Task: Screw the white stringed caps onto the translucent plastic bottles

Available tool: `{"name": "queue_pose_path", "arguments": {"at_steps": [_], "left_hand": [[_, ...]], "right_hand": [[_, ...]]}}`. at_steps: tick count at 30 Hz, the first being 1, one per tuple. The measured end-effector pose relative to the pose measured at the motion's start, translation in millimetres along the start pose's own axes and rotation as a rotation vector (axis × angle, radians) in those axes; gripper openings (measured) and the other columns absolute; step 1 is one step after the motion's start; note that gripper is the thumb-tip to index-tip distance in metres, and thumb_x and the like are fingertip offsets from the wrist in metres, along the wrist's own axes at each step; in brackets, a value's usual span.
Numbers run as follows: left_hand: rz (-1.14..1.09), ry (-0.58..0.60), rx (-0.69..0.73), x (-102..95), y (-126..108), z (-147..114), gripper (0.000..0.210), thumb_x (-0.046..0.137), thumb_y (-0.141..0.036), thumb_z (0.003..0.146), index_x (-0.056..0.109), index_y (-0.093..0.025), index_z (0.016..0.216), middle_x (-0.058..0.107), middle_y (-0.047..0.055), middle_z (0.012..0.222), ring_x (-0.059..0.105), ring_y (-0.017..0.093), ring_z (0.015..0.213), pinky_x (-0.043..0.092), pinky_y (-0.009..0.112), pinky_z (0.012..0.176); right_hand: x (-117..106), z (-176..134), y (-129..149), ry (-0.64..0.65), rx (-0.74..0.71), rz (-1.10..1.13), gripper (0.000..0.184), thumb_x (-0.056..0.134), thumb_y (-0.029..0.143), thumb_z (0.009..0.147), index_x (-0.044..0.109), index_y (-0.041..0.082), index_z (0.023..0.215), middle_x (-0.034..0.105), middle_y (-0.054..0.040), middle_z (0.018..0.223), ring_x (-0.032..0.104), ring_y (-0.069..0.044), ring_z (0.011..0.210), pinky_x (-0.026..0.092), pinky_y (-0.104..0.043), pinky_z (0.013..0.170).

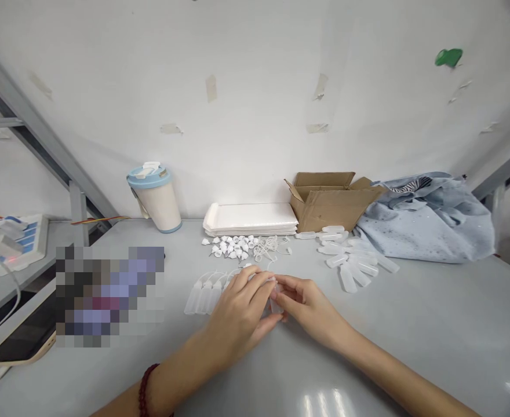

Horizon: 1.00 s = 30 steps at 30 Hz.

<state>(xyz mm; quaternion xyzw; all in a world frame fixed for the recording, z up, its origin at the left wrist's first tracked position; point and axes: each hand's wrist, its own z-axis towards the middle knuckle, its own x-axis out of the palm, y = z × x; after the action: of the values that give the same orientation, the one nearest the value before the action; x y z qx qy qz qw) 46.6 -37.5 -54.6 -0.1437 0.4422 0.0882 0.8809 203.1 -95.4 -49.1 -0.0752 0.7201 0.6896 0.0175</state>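
My left hand (240, 307) and my right hand (309, 304) meet at the middle of the table, both closed around one small translucent plastic bottle (276, 302). The left fingertips lie at its top end, while the left thumb reaches to its lower end. The right thumb and fingers pinch its side; much of the bottle is hidden. Just left of my hands, several capped bottles (203, 298) with white string loops lie in a row, partly covered by my left hand. Beyond my hands are loose white caps (233, 246) and white strings (266, 248).
Several uncapped bottles (354, 266) lie at the right, before an open cardboard box (335, 208) and a light blue cloth (429, 229). White padded envelopes (252, 219) are stacked at the wall, right of a blue-lidded tumbler (157, 200). A phone (26, 330) lies left, beside a pixelated patch.
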Motion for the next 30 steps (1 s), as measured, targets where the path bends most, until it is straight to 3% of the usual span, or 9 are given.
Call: {"name": "queue_pose_path", "arguments": {"at_steps": [5,8,15,24,30], "left_hand": [[0.007,0.045,-0.031,2.0,6,-2,0.03,0.062,-0.02,0.081,0.052,-0.012,0.108,0.059,0.011,0.108,0.049,0.029,0.102,0.049,0.045,0.084],[0.002,0.099,-0.07,-0.3,9,0,0.028,0.064,-0.019,0.079,0.054,-0.013,0.105,0.06,0.01,0.107,0.049,0.029,0.102,0.049,0.045,0.084],[-0.163,0.299,-0.192,-11.3,23,1,0.032,0.069,-0.021,0.074,0.057,-0.015,0.103,0.063,0.006,0.104,0.047,0.026,0.104,0.047,0.04,0.088],[-0.178,0.38,-0.191,-16.6,23,3,0.029,0.065,-0.024,0.076,0.057,-0.018,0.103,0.062,0.006,0.101,0.046,0.026,0.106,0.044,0.04,0.09],[-0.154,0.368,-0.165,-16.4,23,1,0.026,0.062,-0.02,0.076,0.056,-0.018,0.101,0.061,0.006,0.102,0.045,0.026,0.109,0.043,0.041,0.091]], "right_hand": [[1,-1,-4,-0.155,-0.056,-0.368,0.025,0.05,0.022,0.085,0.061,0.019,0.108,0.06,-0.0052,0.092,0.056,-0.017,0.081,0.046,-0.029,0.066],[2,-2,-8,-0.173,-0.091,-0.497,0.024,0.051,0.019,0.084,0.06,0.018,0.107,0.058,-0.0064,0.097,0.055,-0.017,0.08,0.046,-0.03,0.067],[2,-2,-11,-0.096,-0.134,-0.531,0.026,0.047,0.012,0.086,0.059,0.018,0.107,0.057,-0.0072,0.103,0.057,-0.017,0.085,0.047,-0.031,0.073],[3,-1,-14,-0.056,-0.214,-0.557,0.029,0.047,0.008,0.084,0.058,0.018,0.109,0.058,-0.0084,0.108,0.056,-0.019,0.098,0.047,-0.034,0.082],[3,-2,-15,-0.057,-0.252,-0.573,0.026,0.047,0.008,0.085,0.059,0.018,0.105,0.06,-0.0079,0.107,0.056,-0.019,0.099,0.047,-0.034,0.084]]}}
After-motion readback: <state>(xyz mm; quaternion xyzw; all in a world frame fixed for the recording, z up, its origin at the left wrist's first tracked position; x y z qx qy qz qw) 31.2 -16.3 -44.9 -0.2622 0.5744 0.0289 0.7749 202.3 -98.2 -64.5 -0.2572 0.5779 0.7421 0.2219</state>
